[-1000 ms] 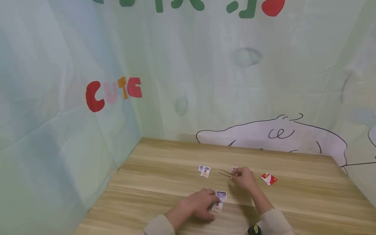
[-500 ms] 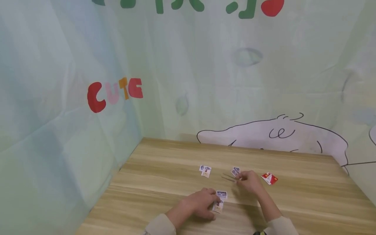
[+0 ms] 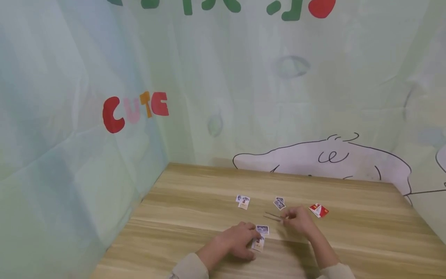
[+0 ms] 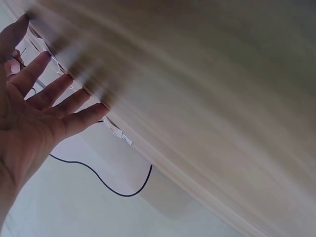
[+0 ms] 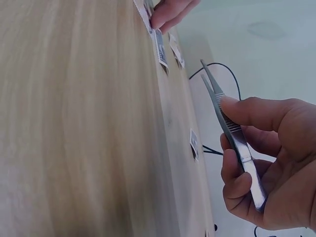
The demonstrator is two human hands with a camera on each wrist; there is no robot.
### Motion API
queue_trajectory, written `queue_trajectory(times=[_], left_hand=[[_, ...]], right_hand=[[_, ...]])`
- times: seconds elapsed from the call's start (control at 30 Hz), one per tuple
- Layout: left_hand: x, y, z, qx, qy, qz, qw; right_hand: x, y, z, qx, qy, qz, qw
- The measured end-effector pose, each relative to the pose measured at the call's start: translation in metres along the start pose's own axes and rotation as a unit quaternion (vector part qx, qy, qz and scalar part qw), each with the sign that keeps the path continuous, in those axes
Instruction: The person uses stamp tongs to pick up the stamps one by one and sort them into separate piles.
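Note:
With straight, spread fingers, my left hand (image 3: 237,241) rests on the table, its fingertips touching a pale stamp with a coloured figure (image 3: 258,245). A purple-grey stamp (image 3: 262,229) lies just beyond that one. My right hand (image 3: 299,223) pinches metal tweezers (image 5: 231,126) between thumb and fingers. In the right wrist view the tweezer tips stand apart with nothing between them. Behind the tweezers lies a pair of overlapping purple-grey stamps (image 3: 279,203), the front one turned at an angle.
Two overlapping pale stamps (image 3: 243,202) lie toward the back left of the wooden table (image 3: 188,193). A small group of red and white stamps (image 3: 318,210) is to the right of my right hand. A printed cloth (image 3: 216,77) hangs behind the table.
My right hand has drawn back from the purple-grey pair with the tweezers, toward me and slightly right. That pair has come into full view. My left hand has stayed in place.

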State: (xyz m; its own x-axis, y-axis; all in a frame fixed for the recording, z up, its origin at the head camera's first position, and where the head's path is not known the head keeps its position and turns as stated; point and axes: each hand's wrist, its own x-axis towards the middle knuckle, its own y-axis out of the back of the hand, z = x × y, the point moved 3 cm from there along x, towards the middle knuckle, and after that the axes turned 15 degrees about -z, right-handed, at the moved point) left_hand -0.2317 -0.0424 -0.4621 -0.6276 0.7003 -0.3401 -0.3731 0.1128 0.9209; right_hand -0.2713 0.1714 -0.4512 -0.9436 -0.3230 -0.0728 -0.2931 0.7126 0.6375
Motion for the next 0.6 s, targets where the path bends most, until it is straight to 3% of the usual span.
queue_trajectory(times=[0.4, 0.6], left_hand=[[0.000, 0.003, 0.001, 0.002, -0.006, 0.006, 1.0000], [0.001, 0.003, 0.001, 0.000, -0.003, 0.005, 1.0000]], right_hand=[[-0.012, 0.005, 0.009, 0.008, 0.012, -0.043, 0.9990], [-0.015, 0.003, 0.013, 0.029, -0.005, -0.055, 0.9981]])
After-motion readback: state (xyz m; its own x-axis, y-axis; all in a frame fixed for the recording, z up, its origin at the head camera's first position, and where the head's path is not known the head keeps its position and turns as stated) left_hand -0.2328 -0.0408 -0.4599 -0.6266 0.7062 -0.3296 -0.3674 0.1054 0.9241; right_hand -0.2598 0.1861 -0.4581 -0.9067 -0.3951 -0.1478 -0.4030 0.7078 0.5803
